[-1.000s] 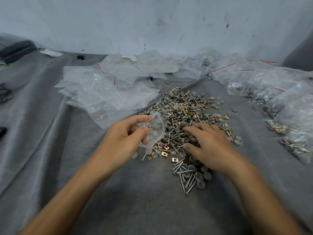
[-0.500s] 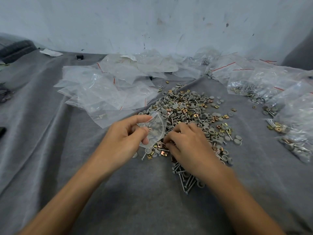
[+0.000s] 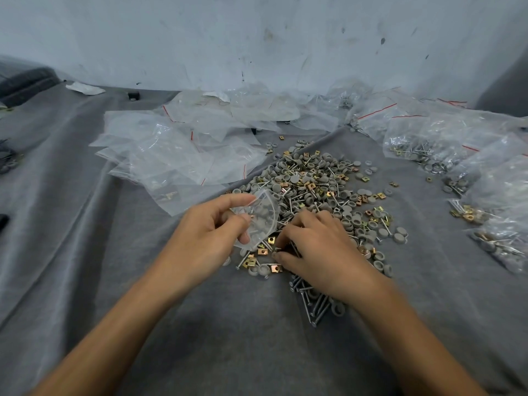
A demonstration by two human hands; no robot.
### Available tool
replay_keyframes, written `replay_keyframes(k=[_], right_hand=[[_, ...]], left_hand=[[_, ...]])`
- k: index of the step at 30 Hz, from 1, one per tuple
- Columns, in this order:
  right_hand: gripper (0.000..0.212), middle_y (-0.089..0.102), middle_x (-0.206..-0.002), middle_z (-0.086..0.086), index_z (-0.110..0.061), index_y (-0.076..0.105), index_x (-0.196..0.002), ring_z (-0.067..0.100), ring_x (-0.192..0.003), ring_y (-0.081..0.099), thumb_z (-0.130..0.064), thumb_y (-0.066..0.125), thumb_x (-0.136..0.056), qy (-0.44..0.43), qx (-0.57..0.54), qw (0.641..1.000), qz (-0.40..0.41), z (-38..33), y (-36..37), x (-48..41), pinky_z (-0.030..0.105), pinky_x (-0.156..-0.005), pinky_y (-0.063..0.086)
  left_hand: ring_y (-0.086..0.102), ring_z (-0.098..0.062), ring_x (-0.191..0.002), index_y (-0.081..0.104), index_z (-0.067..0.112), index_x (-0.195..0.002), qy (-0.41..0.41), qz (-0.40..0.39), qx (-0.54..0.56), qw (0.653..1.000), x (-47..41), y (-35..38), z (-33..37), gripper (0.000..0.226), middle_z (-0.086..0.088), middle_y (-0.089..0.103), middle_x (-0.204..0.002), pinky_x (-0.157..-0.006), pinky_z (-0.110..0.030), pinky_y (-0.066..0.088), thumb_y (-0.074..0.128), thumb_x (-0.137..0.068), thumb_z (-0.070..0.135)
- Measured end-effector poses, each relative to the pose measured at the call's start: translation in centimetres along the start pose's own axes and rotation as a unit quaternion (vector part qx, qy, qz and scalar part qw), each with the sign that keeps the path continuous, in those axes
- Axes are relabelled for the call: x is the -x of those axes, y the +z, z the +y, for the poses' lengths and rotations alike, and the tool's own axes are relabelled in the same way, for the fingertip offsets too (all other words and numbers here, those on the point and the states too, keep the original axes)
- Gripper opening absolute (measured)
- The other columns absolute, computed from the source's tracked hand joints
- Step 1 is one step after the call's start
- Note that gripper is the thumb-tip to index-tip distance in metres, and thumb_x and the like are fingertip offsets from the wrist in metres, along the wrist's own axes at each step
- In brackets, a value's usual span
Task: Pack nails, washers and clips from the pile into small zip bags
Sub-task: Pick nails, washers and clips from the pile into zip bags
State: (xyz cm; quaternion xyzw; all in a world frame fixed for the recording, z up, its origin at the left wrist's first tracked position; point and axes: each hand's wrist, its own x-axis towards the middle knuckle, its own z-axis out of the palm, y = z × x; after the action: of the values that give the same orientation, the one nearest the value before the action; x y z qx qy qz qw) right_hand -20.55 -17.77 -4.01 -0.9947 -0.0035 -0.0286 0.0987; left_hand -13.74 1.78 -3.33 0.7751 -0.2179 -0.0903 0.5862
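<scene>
Two hands are working at the near edge of the pile (image 3: pixel 314 184) of nails, washers and clips, which is lying on the grey cloth (image 3: pixel 228 324) and spreading away beyond my fingertips. My left hand (image 3: pixel 211 232) is pinching a small zip bag (image 3: pixel 265 212) between thumb and forefinger, holding it up off the cloth with its clear body bowing toward my right hand (image 3: pixel 320 250). A few grey washers (image 3: pixel 258 224) are showing through the plastic (inside it or behind it, I cannot tell). My right hand is lying knuckles-up on the pile just beside the bag, fingers curled down among the pieces, thumb tip touching the hardware near some brass clips (image 3: pixel 263 251). I cannot tell whether it is gripping anything, since the fingertips are hidden. Beneath my right wrist a bunch of long nails (image 3: pixel 311 304) is lying on the cloth, pointing toward me. Loose washers (image 3: pixel 398 234) are lying scattered past the outer side of my right hand. Beyond my left hand, empty zip bags (image 3: pixel 177 150) are lying flat, some with red lines. Well off to the right of my right hand, filled bags (image 3: pixel 457 155) are lying with nails and clips inside. A scuffed pale wall (image 3: pixel 257 38) is standing behind everything.
</scene>
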Motion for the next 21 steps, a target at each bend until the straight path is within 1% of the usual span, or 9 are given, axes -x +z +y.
replay_keyframes(k=[3, 6, 9, 13, 15, 17, 18, 19, 21], right_hand=[[0.035, 0.048, -0.125, -0.01, -0.033, 0.064, -0.123, 0.018, -0.116, 0.032, -0.055, 0.053, -0.097, -0.011, -0.005, 1.0, 0.004, 0.0, 0.1, 0.1, 0.036, -0.102, 0.028], [0.026, 0.049, -0.12, -0.012, -0.032, 0.064, -0.114, 0.016, -0.115, 0.033, -0.049, 0.058, -0.096, -0.018, -0.025, 0.999, 0.02, -0.3, 0.2, 0.0, 0.036, -0.104, 0.029], [0.014, 0.052, -0.111, -0.014, -0.034, 0.062, -0.105, 0.014, -0.11, 0.034, -0.042, 0.06, -0.094, -0.025, -0.035, 0.999, 0.03, -0.4, 0.4, 0.2, 0.035, -0.103, 0.031], [0.004, 0.057, -0.095, -0.018, -0.035, 0.06, -0.097, 0.01, -0.104, 0.033, -0.034, 0.061, -0.094, -0.004, -0.088, 0.995, 0.056, 0.1, 0.2, 0.4, 0.032, -0.088, 0.029], [0.009, 0.056, -0.096, -0.019, -0.039, 0.058, -0.098, 0.01, -0.108, 0.035, -0.033, 0.062, -0.094, 0.015, -0.124, 0.99, 0.065, 0.5, -0.2, 0.3, 0.033, -0.088, 0.034], [0.018, 0.057, -0.1, -0.023, -0.044, 0.06, -0.109, 0.009, -0.111, 0.039, -0.03, 0.06, -0.097, 0.019, -0.169, 0.982, 0.076, 0.9, -0.6, 0.3, 0.034, -0.09, 0.038], [0.023, 0.057, -0.101, -0.026, -0.043, 0.062, -0.116, 0.007, -0.112, 0.042, -0.029, 0.059, -0.099, 0.014, -0.189, 0.978, 0.083, 1.1, -0.8, 0.3, 0.032, -0.091, 0.039], [0.027, 0.058, -0.103, -0.027, -0.04, 0.063, -0.122, 0.004, -0.11, 0.047, -0.027, 0.058, -0.1, 0.01, -0.213, 0.973, 0.089, 1.3, -1.0, 0.3, 0.028, -0.09, 0.041], [0.028, 0.062, -0.099, -0.025, -0.036, 0.067, -0.123, -0.003, -0.099, 0.057, -0.021, 0.058, -0.101, 0.007, -0.298, 0.95, 0.097, 1.7, -1.4, 0.3, 0.014, -0.08, 0.043]], left_hand=[[0.055, -0.01, -0.052, 0.068, 0.048, -0.113, 0.005, 0.001, -0.01, 1.0, -0.1, 0.0, -0.1, 0.032, 0.003, 0.071, -0.07, -0.046, -0.019, 0.043, 0.057, -0.085, 0.038], [0.055, -0.011, -0.053, 0.068, 0.047, -0.114, 0.002, 0.003, -0.009, 1.0, -0.1, 0.0, -0.2, 0.032, 0.003, 0.071, -0.07, -0.047, -0.02, 0.044, 0.057, -0.085, 0.038], [0.055, -0.011, -0.053, 0.069, 0.046, -0.114, -0.001, 0.006, -0.005, 1.0, -0.1, 0.0, -0.1, 0.033, 0.002, 0.07, -0.07, -0.046, -0.02, 0.044, 0.057, -0.084, 0.038], [0.056, -0.01, -0.053, 0.069, 0.044, -0.115, -0.003, 0.006, -0.002, 1.0, 0.0, 0.0, 0.2, 0.032, 0.002, 0.07, -0.069, -0.046, -0.02, 0.044, 0.058, -0.086, 0.035], [0.055, -0.011, -0.053, 0.068, 0.042, -0.117, -0.001, 0.006, -0.002, 1.0, 0.1, -0.1, 0.2, 0.029, 0.002, 0.069, -0.069, -0.045, -0.019, 0.043, 0.059, -0.094, 0.026], [0.055, -0.011, -0.053, 0.068, 0.04, -0.118, 0.002, 0.007, -0.005, 1.0, 0.1, -0.2, 0.2, 0.031, 0.002, 0.069, -0.068, -0.045, -0.019, 0.043, 0.059, -0.099, 0.018], [0.054, -0.012, -0.053, 0.068, 0.04, -0.118, 0.004, 0.007, -0.008, 1.0, 0.1, -0.2, 0.3, 0.031, 0.003, 0.069, -0.068, -0.045, -0.019, 0.043, 0.058, -0.1, 0.016], [0.054, -0.012, -0.053, 0.068, 0.039, -0.118, 0.006, 0.007, -0.009, 1.0, 0.1, -0.2, 0.3, 0.031, 0.003, 0.069, -0.068, -0.045, -0.019, 0.043, 0.058, -0.1, 0.016], [0.054, -0.011, -0.053, 0.068, 0.039, -0.118, 0.008, 0.006, -0.011, 1.0, 0.1, -0.2, 0.3, 0.031, 0.003, 0.069, -0.068, -0.046, -0.019, 0.043, 0.058, -0.1, 0.017]])
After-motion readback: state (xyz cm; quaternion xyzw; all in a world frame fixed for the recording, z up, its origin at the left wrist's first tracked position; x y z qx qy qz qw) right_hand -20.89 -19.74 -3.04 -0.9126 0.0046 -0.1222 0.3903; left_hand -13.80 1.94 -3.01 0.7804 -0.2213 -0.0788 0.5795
